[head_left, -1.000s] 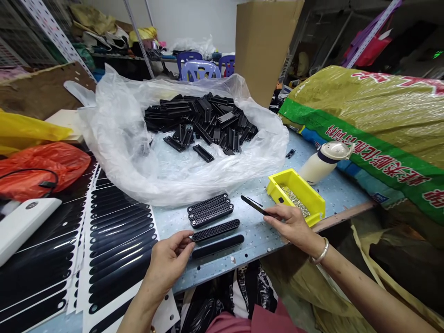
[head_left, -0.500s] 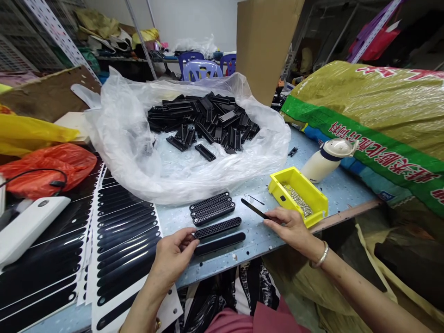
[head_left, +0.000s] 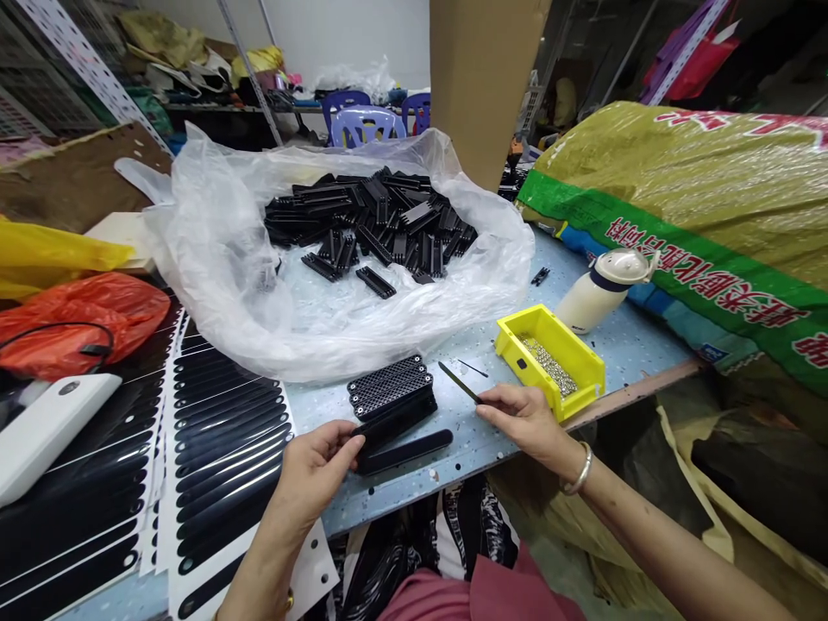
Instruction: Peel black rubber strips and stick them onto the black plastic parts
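My left hand point(head_left: 316, 473) pinches the end of a long black perforated strip point(head_left: 396, 420) and tips it up against a block of joined black strips point(head_left: 386, 387). A smooth black strip point(head_left: 406, 451) lies flat on the blue table just in front of it. My right hand point(head_left: 527, 420) holds a thin black tool point(head_left: 459, 383) by its handle, tip pointing up and left above the table. A yellow bin point(head_left: 586, 366) with small metal parts stands just right of that hand.
A clear plastic bag point(head_left: 220, 259) spreads across the table and holds a heap of black parts point(head_left: 375, 224). Sheets of black sticker strips point(head_left: 220, 448) lie at left, beside an orange bag point(head_left: 78, 319). A white bottle point(head_left: 599, 289) and a big sack point(head_left: 699, 198) are at right.
My left hand has lifted the perforated strip off the table and tilted it against the block. My right hand with the tool has shifted slightly left.
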{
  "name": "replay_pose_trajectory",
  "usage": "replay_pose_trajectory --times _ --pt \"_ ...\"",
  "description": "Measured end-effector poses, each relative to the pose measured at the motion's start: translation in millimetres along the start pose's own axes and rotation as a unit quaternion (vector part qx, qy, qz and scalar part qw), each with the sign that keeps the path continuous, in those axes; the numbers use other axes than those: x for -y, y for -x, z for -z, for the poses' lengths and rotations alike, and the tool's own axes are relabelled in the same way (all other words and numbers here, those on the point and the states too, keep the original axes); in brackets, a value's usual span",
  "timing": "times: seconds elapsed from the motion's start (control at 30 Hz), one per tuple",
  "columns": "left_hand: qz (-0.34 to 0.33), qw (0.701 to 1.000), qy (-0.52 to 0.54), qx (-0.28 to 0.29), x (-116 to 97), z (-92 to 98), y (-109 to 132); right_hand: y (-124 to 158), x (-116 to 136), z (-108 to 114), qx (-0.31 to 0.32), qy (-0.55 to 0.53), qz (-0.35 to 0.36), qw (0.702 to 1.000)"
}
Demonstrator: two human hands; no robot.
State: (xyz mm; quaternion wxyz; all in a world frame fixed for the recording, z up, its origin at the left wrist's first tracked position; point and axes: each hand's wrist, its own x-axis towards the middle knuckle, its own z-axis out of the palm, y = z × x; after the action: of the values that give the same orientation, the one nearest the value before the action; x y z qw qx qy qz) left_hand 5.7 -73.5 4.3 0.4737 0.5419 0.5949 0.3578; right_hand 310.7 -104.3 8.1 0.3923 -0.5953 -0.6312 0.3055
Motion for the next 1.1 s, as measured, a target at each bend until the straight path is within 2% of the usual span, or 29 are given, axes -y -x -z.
replay_pose_trajectory --times 0.13,0.23,0.37,0.53,0.7,0.83,0.97,1.03,1.1 --pt "0.06 0.992 0.099 0.041 -7 3.8 -4 -12 4 -17 0.008 -0.133 -0.083 0.988" --pt "0.104 0.981 0.161 0.042 -8 4.9 -6 -22 6 -32 0.011 -0.233 -0.122 0.965" --pt "0.134 0.97 0.2 0.039 -6 5.2 -6 -31 10 -46 0.023 -0.253 -0.131 0.958" --pt "0.154 0.968 0.192 0.055 -4 5.1 -7 -32 14 -53 0.042 -0.252 -0.136 0.957" --pt "0.139 0.984 0.103 0.051 -3 1.6 -7 -30 16 -55 0.049 -0.257 -0.121 0.958" --pt "0.075 0.993 -0.07 0.055 0 -3.5 -9 -25 16 -52 0.058 -0.244 -0.126 0.96" --pt "-0.064 0.964 -0.255 0.034 3 -10.6 -11 -22 15 -48 0.07 -0.233 -0.133 0.961" --pt "-0.088 0.95 -0.3 0.01 4 -13.0 -11 -22 15 -46 0.077 -0.232 -0.143 0.959" --pt "-0.08 0.95 -0.302 -0.001 4 -13.0 -9 -23 15 -44 0.085 -0.237 -0.152 0.956"
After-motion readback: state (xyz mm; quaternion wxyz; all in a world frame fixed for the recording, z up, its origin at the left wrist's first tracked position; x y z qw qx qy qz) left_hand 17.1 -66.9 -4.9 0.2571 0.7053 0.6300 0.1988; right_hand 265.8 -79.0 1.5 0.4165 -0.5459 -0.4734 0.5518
